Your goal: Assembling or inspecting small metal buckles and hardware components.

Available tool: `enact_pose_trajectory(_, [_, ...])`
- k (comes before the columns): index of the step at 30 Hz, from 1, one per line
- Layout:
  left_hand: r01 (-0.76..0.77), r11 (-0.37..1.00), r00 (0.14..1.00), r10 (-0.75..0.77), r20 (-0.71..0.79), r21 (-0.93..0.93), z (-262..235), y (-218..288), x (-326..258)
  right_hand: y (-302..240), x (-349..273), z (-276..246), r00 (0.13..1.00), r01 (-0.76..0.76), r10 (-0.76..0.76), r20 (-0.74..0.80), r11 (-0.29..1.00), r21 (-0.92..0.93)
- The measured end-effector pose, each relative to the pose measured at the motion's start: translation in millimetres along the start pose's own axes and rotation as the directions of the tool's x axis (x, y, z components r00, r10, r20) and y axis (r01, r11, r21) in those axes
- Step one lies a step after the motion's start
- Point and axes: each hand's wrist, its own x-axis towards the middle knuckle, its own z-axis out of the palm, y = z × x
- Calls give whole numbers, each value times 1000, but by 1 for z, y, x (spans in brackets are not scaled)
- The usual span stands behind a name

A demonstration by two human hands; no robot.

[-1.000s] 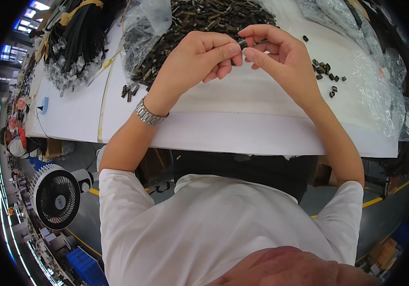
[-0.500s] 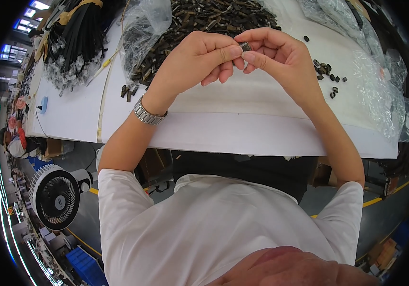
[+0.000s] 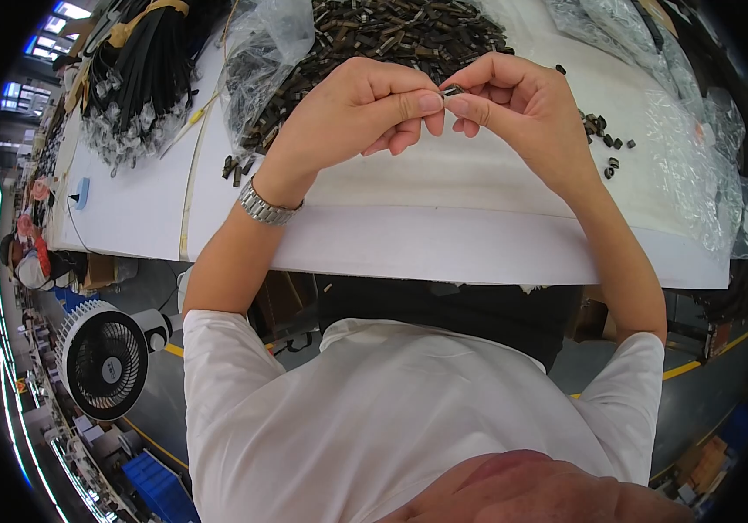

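Your left hand point(image 3: 352, 109) and right hand point(image 3: 513, 100) meet above white table point(image 3: 443, 235), fingertips pinched shut on one small dark metal clip point(image 3: 453, 89) between them. Big pile of same clips point(image 3: 391, 35) lies just behind, on clear plastic bag point(image 3: 269, 44). Risk: grip is fingertip-only, so clip may slip, fall into pile and get lost among others, or roll off table edge.

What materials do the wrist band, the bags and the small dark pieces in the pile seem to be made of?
Wrist band: probably steel, silvery shining links. Bags: thin clear plastic film, crinkled and glossy. Pile of small pieces: dark, dull bronze tone, perhaps metal or plastic; too small to tell.
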Motion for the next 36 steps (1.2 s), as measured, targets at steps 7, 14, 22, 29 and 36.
enact_pose_trajectory(7, [7,996,1000,-7,5,-87,0,-2,1,3,1,1,1000,6,-5,-6,999,49])
enact_pose_trajectory(14, [105,914,991,-63,119,-391,-2,-12,3,0,2,2,999,54,-54,7,998,43])
enact_pose_trajectory(22, [121,899,985,-56,165,-420,-2,-3,2,0,0,2,997,81,-82,5,993,91])
enact_pose_trajectory(29, [-215,851,902,362,-237,480,14,-2,-2,-4,3,-5,999,40,-40,-11,999,2])
enact_pose_trajectory(36, [-243,517,760,628,-170,821,19,-6,-3,-5,-1,4,994,99,-97,-57,994,37])
